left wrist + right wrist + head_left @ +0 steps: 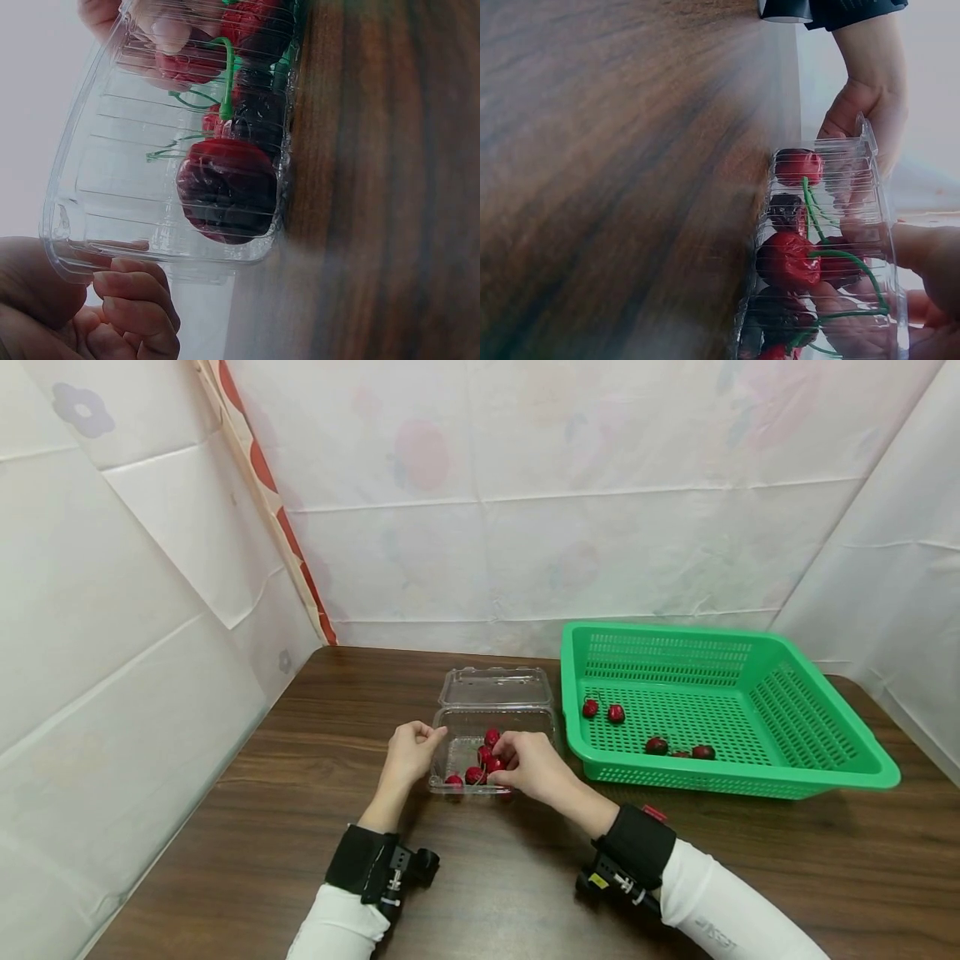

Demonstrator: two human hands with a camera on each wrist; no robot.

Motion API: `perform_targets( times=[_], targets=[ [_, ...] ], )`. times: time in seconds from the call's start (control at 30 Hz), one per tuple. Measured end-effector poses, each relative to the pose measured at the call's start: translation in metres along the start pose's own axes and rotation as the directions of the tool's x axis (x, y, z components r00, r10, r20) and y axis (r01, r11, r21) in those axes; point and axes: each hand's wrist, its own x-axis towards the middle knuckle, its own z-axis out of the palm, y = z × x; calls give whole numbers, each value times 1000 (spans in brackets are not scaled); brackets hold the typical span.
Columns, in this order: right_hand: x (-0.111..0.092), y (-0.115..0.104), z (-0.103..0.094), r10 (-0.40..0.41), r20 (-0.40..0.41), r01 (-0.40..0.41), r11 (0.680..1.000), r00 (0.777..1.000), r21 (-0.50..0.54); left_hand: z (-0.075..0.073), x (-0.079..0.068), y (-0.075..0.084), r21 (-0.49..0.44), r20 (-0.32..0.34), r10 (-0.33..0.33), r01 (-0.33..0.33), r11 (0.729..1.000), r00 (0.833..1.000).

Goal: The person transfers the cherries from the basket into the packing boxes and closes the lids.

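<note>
A clear plastic clamshell box (459, 745), its lid (495, 687) folded back, stands on the table with several red cherries (474, 775) in its lower part. My left hand (408, 752) pinches the box's left rim between thumb and fingers. In the left wrist view, the curled fingers (139, 300) show at the box's corner. My right hand (534, 764) reaches over the right side into the box, its fingertips round a cherry (496, 764) among the others. Green stems (847, 259) stick out from the cherries, seen through the ribbed wall in the right wrist view.
Right of the box stands a green plastic basket (727, 781) with several cherries (616, 714) on its perforated floor. The dark wooden table (300, 827) backs onto a white curtain (525, 560), with more curtain at left and right.
</note>
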Motion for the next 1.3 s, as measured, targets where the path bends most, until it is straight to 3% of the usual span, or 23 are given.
perform_targets(
  times=[0.57,0.9,1.3],
  targets=[
    [-3,-2,-6,38,29,-38,999,999,4,1,1,0,2,6,-14,14,1000,1000],
    [-15,-9,-17,-63,-56,61,998,996,-36,1,1,-1,11,-5,-1,1,1000,1000],
    [-33,-14,-37,-168,-180,162,986,969,-47,1,1,0,4,-4,-6,6,1000,1000]
  ],
)
